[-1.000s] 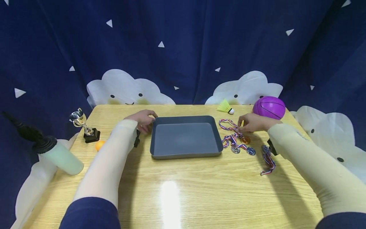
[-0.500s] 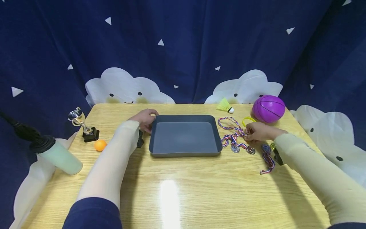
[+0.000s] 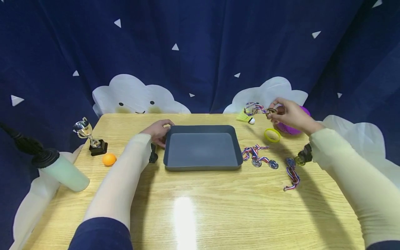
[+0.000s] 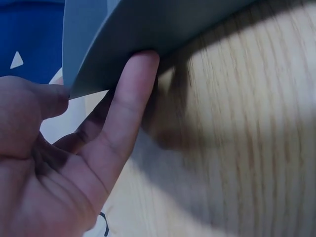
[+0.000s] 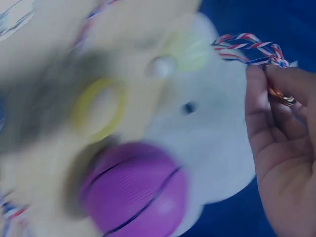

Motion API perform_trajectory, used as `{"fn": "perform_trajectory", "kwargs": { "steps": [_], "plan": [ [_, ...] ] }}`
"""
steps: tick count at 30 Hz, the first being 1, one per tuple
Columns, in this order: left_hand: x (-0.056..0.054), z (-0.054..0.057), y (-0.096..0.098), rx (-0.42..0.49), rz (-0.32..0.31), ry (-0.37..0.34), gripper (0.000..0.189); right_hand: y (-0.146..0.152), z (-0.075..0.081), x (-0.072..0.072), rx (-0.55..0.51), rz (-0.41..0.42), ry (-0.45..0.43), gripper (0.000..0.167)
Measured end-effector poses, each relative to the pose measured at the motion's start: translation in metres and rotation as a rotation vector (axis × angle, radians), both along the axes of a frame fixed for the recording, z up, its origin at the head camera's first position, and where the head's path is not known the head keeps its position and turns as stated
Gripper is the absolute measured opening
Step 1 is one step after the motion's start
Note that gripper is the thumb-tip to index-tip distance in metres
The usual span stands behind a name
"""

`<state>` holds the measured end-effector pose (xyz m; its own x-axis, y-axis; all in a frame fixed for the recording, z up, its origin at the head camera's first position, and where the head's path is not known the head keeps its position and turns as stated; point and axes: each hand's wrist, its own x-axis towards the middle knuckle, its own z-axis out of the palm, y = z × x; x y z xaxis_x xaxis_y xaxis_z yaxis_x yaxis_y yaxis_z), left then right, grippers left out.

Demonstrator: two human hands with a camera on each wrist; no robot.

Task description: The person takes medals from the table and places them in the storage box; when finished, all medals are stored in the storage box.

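Observation:
Raised above the table's back right, my right hand (image 3: pixel 290 114) pinches a bronze-coloured medal (image 5: pixel 281 96) between thumb and fingers. Its red, white and blue ribbon (image 5: pixel 247 47) hangs looped in front of the shuttlecock (image 3: pixel 248 118) in the head view. At the far left corner of a grey tray (image 3: pixel 203 168), my left hand (image 3: pixel 159 132) holds on. In the left wrist view its thumb (image 4: pixel 136 81) lies on the tray's outer wall and another finger touches the corner. Two silver-looking medals (image 3: pixel 257 163) with ribbons lie right of the tray.
Right of those lie more ribboned medals (image 3: pixel 292 175). A yellow wristband (image 3: pixel 272 135) rests before a purple ball (image 5: pixel 138 190), partly hidden by the right hand in the head view. At left are a trophy (image 3: pixel 98 147), orange ball (image 3: pixel 109 159) and pale green bottle (image 3: pixel 67 172).
My right hand has picked up the bronze-coloured medal from among the others and lifted it up toward the back. The yellow wristband is now uncovered. My left hand stays at the tray.

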<state>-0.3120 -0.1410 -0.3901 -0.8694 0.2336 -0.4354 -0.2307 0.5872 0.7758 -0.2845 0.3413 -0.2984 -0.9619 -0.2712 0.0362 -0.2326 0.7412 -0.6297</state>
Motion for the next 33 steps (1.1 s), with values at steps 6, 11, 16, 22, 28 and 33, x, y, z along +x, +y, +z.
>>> {"fn": "perform_trajectory", "kwargs": {
  "steps": [6,11,16,22,28,33],
  "plan": [
    [-0.001,-0.009,0.001,0.042,0.039,0.034,0.038,-0.062,0.023,-0.005,-0.132,0.124,0.037,0.029],
    [-0.001,-0.017,0.001,0.059,0.054,0.106,0.040,-0.122,0.019,-0.015,-0.206,0.219,-0.091,0.027],
    [0.003,-0.022,-0.001,0.100,0.038,0.153,0.042,-0.178,0.000,-0.028,-0.230,0.254,-0.195,0.019],
    [0.002,-0.028,-0.004,0.160,0.038,0.159,0.044,-0.230,-0.030,-0.038,-0.233,0.256,-0.341,0.022],
    [0.002,-0.031,-0.004,0.201,0.043,0.149,0.043,-0.265,-0.062,-0.041,-0.164,0.237,-0.389,0.025],
    [0.003,-0.033,-0.007,0.211,0.050,0.153,0.043,-0.288,-0.083,-0.036,-0.146,0.153,-0.385,0.017]
  ]
}}
